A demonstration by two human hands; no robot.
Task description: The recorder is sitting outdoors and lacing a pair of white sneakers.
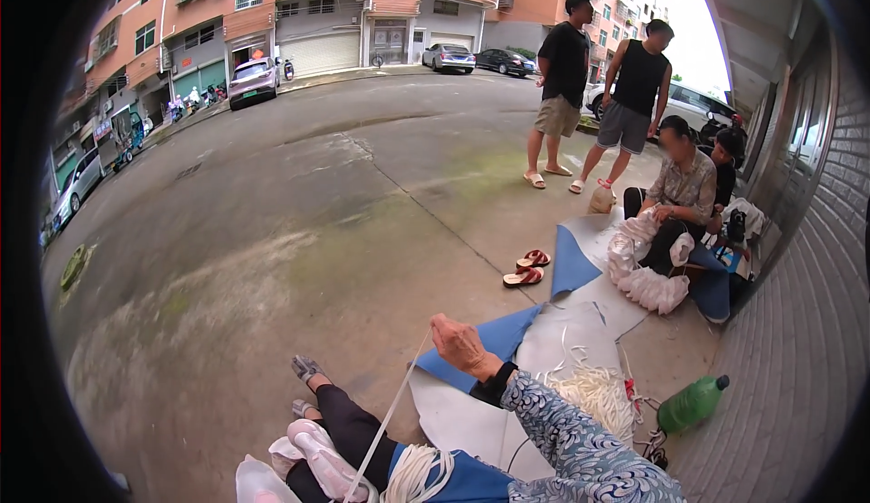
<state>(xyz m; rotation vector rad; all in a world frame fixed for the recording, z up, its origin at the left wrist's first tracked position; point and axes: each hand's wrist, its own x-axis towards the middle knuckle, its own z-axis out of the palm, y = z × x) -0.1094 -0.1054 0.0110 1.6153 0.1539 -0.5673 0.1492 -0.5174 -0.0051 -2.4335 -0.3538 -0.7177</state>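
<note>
My right hand [462, 344] is raised in front of me with its fingers pinched together, a black band on its wrist. It grips the end of a thin white cord [391, 412], pulled taut and slanting down to the lower edge. A loose coil of cream cord [420, 478] rests on the blue cloth [476, 479] over my lap. Beside the coil, on my outstretched legs, lies a pale pinkish-white bundle [319, 458]. A whitish wrapped bundle [258, 482] is cut off by the lower edge. My left hand is out of view.
A heap of cream cords [594, 392] lies on a grey-white mat [458, 412] to the right, near a green bottle [691, 404]. Sandals [527, 269] stand beyond. A seated person [684, 186] handles white bundles [648, 281]; two people stand behind. A wall [797, 367] borders the right.
</note>
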